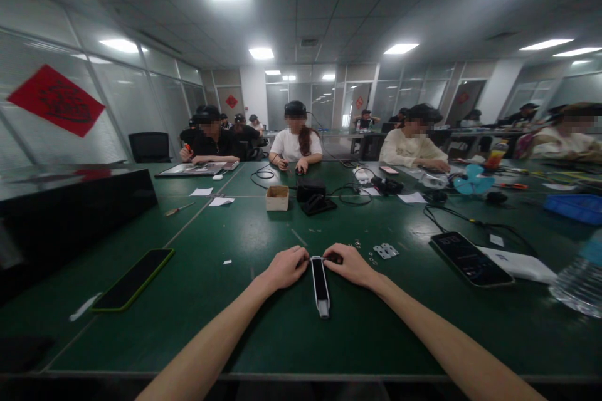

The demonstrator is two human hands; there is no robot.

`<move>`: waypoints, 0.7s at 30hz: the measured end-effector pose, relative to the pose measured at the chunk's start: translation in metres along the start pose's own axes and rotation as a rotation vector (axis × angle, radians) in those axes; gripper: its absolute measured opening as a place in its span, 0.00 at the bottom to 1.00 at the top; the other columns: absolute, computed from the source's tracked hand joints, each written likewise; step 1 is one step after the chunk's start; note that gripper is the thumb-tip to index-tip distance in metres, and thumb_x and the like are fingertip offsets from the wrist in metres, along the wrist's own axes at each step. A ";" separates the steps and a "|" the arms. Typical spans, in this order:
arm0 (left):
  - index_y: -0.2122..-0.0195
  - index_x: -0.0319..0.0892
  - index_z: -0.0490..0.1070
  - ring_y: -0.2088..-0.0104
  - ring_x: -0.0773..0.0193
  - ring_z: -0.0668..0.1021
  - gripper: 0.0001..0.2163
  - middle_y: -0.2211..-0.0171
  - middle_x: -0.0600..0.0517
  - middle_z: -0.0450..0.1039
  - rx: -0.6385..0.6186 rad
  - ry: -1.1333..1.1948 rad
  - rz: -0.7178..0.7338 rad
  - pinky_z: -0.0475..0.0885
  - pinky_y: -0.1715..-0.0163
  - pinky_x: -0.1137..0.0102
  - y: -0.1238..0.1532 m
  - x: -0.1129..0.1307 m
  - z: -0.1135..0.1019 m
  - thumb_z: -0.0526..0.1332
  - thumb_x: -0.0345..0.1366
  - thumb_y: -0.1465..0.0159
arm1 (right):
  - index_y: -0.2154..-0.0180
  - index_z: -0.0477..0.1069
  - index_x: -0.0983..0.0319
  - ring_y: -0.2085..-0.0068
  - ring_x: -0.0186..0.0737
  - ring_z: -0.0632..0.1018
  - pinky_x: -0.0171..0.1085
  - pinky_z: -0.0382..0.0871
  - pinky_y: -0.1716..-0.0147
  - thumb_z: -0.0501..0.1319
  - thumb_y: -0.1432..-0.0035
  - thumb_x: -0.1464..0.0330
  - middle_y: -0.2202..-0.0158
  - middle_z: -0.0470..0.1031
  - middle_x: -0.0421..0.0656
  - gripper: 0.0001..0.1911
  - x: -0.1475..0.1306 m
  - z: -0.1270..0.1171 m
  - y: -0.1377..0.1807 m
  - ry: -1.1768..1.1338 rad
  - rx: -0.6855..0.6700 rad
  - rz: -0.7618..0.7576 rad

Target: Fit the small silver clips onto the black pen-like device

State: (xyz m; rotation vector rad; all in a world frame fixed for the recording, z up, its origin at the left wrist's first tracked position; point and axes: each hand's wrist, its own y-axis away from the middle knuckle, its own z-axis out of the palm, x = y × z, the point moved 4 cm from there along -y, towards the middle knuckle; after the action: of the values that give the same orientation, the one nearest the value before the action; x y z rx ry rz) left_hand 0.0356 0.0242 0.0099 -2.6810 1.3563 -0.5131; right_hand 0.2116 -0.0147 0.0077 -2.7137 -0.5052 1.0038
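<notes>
A long, narrow device with a light frame and black face (320,282) lies on the green table, its tapered end toward me. My left hand (286,267) is closed, with thumb and fingers pinched at the left of its far end. On the other side, my right hand (352,264) has its fingers bent together at the same end. Something small and dark shows at the right fingertips, too blurred to name. Just beyond the right hand are a flat pale plate with holes (386,251) and several tiny ring-like parts (372,258).
A green-edged phone (134,280) lies left; another phone (471,259) and a clear water bottle (580,285) are right. Farther off stand a small open box (277,198) and a black box (311,189) with cables. A blue tray (574,208) sits far right. Several people work across the table.
</notes>
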 end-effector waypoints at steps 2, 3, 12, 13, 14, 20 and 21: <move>0.62 0.42 0.65 0.67 0.64 0.72 0.06 0.65 0.51 0.69 0.007 0.001 0.009 0.66 0.68 0.72 0.000 0.000 0.000 0.51 0.34 0.36 | 0.63 0.73 0.61 0.67 0.35 0.72 0.34 0.67 0.68 0.58 0.45 0.64 0.65 0.73 0.42 0.10 0.002 0.001 0.000 0.005 0.002 -0.009; 0.62 0.42 0.65 0.67 0.64 0.72 0.06 0.66 0.52 0.69 0.010 0.000 0.012 0.66 0.68 0.72 0.000 0.000 0.000 0.51 0.34 0.36 | 0.64 0.73 0.61 0.67 0.35 0.72 0.34 0.67 0.68 0.58 0.45 0.64 0.66 0.73 0.42 0.09 0.002 0.001 -0.001 0.009 0.005 -0.014; 0.62 0.42 0.66 0.67 0.64 0.72 0.07 0.65 0.51 0.69 -0.006 -0.004 -0.003 0.66 0.67 0.71 0.000 0.000 0.000 0.51 0.35 0.36 | 0.64 0.73 0.61 0.68 0.35 0.72 0.35 0.67 0.68 0.59 0.45 0.63 0.66 0.73 0.41 0.10 0.004 0.002 -0.001 0.013 -0.009 0.002; 0.62 0.42 0.66 0.67 0.64 0.72 0.07 0.65 0.51 0.69 -0.005 -0.002 -0.005 0.66 0.68 0.71 0.000 0.000 0.000 0.51 0.35 0.36 | 0.64 0.73 0.61 0.67 0.35 0.72 0.35 0.67 0.67 0.59 0.45 0.63 0.66 0.73 0.41 0.10 0.004 0.003 -0.001 0.011 -0.011 0.003; 0.62 0.42 0.66 0.67 0.64 0.72 0.07 0.65 0.51 0.69 -0.003 0.000 -0.005 0.66 0.68 0.71 0.000 0.000 0.000 0.51 0.35 0.36 | 0.63 0.72 0.61 0.67 0.35 0.72 0.35 0.67 0.67 0.59 0.45 0.63 0.65 0.73 0.41 0.10 0.004 0.003 -0.001 0.011 -0.014 0.002; 0.61 0.42 0.66 0.67 0.64 0.72 0.07 0.65 0.51 0.69 -0.016 0.004 -0.014 0.66 0.68 0.71 0.000 -0.001 0.000 0.51 0.35 0.36 | 0.57 0.70 0.61 0.62 0.37 0.72 0.37 0.68 0.63 0.59 0.46 0.63 0.60 0.72 0.43 0.15 0.006 -0.018 0.001 0.078 -0.030 -0.018; 0.61 0.42 0.66 0.67 0.64 0.72 0.07 0.65 0.51 0.69 -0.021 0.003 -0.018 0.66 0.68 0.71 0.000 -0.001 0.000 0.51 0.35 0.36 | 0.57 0.70 0.61 0.62 0.38 0.73 0.37 0.68 0.62 0.59 0.46 0.63 0.59 0.72 0.44 0.15 0.008 -0.026 0.002 0.100 -0.015 -0.015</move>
State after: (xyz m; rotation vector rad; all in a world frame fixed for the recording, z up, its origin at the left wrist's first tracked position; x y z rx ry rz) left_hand 0.0351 0.0249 0.0096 -2.7125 1.3468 -0.5074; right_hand 0.2348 -0.0150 0.0222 -2.7524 -0.5159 0.8588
